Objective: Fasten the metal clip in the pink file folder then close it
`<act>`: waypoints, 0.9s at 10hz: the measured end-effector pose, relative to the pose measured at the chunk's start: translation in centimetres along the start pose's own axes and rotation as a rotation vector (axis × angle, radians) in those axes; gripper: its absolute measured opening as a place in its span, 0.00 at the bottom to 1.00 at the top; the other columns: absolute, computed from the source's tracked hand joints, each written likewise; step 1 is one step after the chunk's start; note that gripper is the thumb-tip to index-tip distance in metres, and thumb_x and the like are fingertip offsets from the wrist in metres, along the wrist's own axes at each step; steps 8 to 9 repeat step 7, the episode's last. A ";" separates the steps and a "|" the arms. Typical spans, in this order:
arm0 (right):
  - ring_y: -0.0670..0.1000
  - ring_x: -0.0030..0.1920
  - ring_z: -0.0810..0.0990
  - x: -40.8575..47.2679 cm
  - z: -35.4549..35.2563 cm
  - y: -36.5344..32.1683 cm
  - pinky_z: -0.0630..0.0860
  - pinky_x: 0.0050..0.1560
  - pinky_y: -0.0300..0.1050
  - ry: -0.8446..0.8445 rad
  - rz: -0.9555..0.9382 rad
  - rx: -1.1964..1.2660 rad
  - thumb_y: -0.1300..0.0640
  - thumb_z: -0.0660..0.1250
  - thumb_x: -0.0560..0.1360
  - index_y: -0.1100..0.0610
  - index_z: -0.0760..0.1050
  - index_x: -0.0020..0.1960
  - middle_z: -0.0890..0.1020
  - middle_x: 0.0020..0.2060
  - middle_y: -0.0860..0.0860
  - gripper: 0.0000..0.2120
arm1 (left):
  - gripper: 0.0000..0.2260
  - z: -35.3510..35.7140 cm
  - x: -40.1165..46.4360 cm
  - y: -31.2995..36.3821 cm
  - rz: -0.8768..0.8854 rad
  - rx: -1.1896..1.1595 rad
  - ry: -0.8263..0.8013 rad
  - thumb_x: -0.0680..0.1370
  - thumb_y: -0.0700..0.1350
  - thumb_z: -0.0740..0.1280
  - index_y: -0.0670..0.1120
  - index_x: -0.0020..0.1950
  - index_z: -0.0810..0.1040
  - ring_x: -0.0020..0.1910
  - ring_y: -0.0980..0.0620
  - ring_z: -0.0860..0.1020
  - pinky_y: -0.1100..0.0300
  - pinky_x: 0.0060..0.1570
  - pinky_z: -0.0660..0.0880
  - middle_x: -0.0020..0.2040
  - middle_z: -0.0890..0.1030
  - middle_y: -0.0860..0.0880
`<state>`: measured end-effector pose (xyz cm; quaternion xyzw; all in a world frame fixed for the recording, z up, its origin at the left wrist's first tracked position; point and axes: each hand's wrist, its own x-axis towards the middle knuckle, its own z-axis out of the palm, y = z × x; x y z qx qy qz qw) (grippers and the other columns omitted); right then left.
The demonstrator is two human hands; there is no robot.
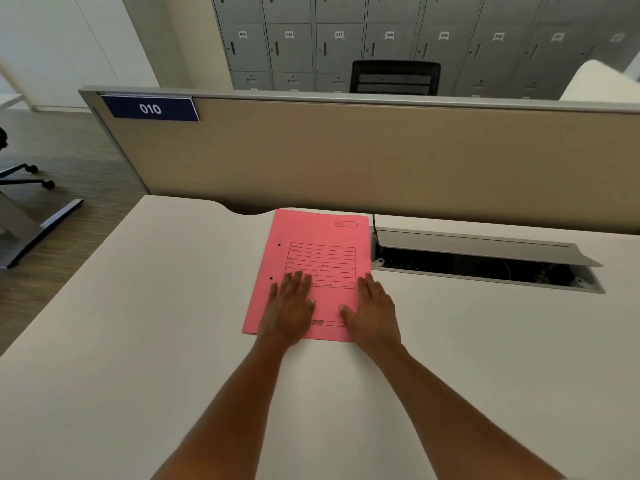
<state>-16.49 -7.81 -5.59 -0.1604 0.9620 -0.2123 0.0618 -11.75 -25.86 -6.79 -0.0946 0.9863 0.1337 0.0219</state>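
The pink file folder (317, 271) lies closed on the tabletop (138, 306), long axis running away from the person. The left hand (289, 310) and right hand (372, 313) rest flat, fingers spread, on its near half, grasping nothing.

Single head view, forward and down over the desk (138, 341)

White desk (145, 341) in foreground, open cable tray (485, 268) recessed at right. Tan partition panel (346, 161) behind desk, blue "010" sign (151, 108) at top left corner. Beyond partition: black chair back (394, 77), wall of grey numbered lockers (415, 39). Wood-look floor (69, 168) at left, chair base with castors (31, 174). Soft, even light.
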 end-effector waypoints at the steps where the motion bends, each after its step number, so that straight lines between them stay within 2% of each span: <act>1: 0.59 0.79 0.48 -0.9 1.7 -0.1 0.46 0.78 0.58 -0.058 -0.039 -0.075 0.38 0.53 0.79 0.57 0.45 0.79 0.48 0.80 0.55 0.38 | 0.28 1.4 -1.1 0.6 0.040 0.057 -0.017 0.83 0.54 0.49 0.47 0.81 0.45 0.80 0.45 0.44 0.43 0.78 0.44 0.81 0.47 0.45; 2: 0.58 0.79 0.38 -1.2 3.2 0.8 0.37 0.77 0.57 -0.053 -0.071 -0.159 0.33 0.45 0.78 0.55 0.37 0.79 0.41 0.80 0.54 0.40 | 0.29 2.3 -1.6 1.1 0.039 0.083 0.014 0.83 0.55 0.47 0.46 0.81 0.43 0.80 0.45 0.42 0.43 0.77 0.43 0.81 0.45 0.45; 3: 0.58 0.79 0.36 -1.1 3.5 1.2 0.35 0.77 0.56 -0.045 -0.083 -0.183 0.32 0.42 0.77 0.55 0.35 0.78 0.40 0.79 0.53 0.40 | 0.29 2.3 -1.5 1.0 0.037 0.096 0.014 0.83 0.55 0.47 0.46 0.81 0.42 0.80 0.45 0.41 0.43 0.77 0.42 0.81 0.44 0.45; 6: 0.56 0.79 0.39 -1.1 2.4 1.3 0.37 0.77 0.54 -0.070 -0.059 -0.097 0.36 0.46 0.79 0.55 0.37 0.79 0.42 0.80 0.53 0.37 | 0.29 1.4 -1.8 1.0 0.037 0.083 0.009 0.83 0.56 0.46 0.46 0.80 0.40 0.80 0.47 0.40 0.45 0.78 0.40 0.81 0.43 0.46; 9: 0.56 0.79 0.40 -1.5 1.8 1.5 0.38 0.78 0.55 -0.057 -0.066 -0.102 0.37 0.46 0.80 0.56 0.38 0.79 0.43 0.80 0.53 0.37 | 0.29 1.2 -1.9 1.9 0.065 0.058 0.021 0.83 0.56 0.46 0.46 0.80 0.40 0.80 0.47 0.40 0.46 0.77 0.39 0.81 0.43 0.46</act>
